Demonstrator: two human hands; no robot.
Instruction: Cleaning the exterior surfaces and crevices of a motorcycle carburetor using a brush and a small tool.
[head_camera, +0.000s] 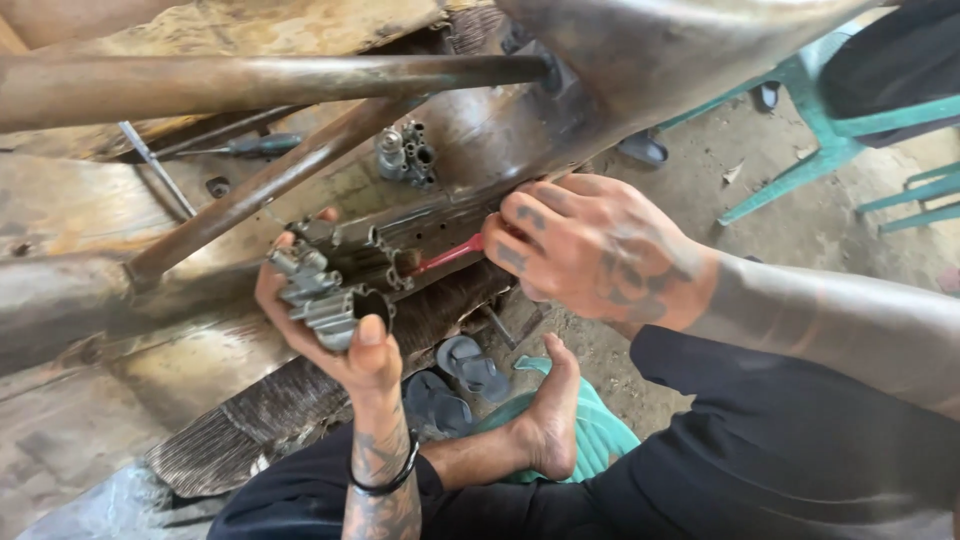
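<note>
My left hand grips a grey metal carburetor body, held up in front of a rusty bench frame. My right hand holds a red-handled brush; its bristled tip touches the right side of the carburetor. Both forearms are tattooed, and a black band sits on my left wrist.
Rusty metal tubes cross the upper left. Another small metal engine part and a green-handled screwdriver lie on the worn wooden surface behind. Grey sandals and my bare foot are below. A teal plastic chair stands at the right.
</note>
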